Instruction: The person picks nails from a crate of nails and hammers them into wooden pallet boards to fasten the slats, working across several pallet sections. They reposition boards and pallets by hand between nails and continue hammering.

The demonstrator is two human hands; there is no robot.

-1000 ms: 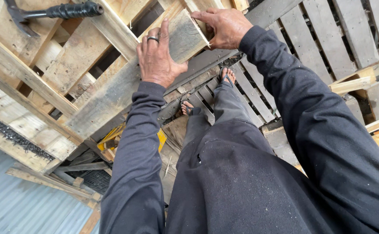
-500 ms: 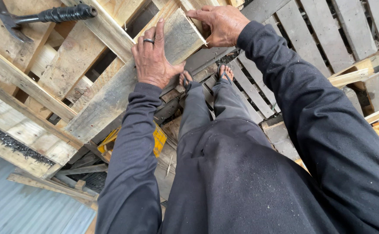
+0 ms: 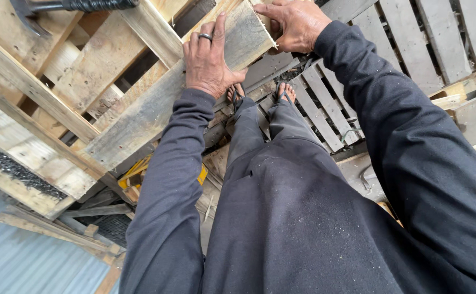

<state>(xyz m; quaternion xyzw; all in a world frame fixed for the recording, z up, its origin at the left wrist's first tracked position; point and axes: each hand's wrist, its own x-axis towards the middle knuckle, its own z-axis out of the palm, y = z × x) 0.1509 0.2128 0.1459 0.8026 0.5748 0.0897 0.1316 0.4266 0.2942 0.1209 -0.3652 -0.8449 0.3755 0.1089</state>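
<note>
I look down along my dark sleeves and trousers at a wooden pallet (image 3: 42, 109) in front of me. A weathered grey plank (image 3: 145, 109) lies slanting across its slats. My left hand (image 3: 208, 57), with a ring on one finger, presses flat on the plank near its upper end. My right hand (image 3: 295, 23) grips the plank's upper end, fingers curled over the edge. My feet in sandals (image 3: 260, 92) stand on old boards below.
A black-handled hammer (image 3: 74, 5) lies on the pallet at the top left. Grey pallets (image 3: 412, 32) lie on the ground to the right. A yellow object (image 3: 140, 169) shows under the pallet, with loose wood strips (image 3: 47, 228) and corrugated metal sheet (image 3: 25, 267) lower left.
Both hands have stayed on the plank's upper end. My view has shifted slightly, so hands, plank and hammer sit higher in the picture.
</note>
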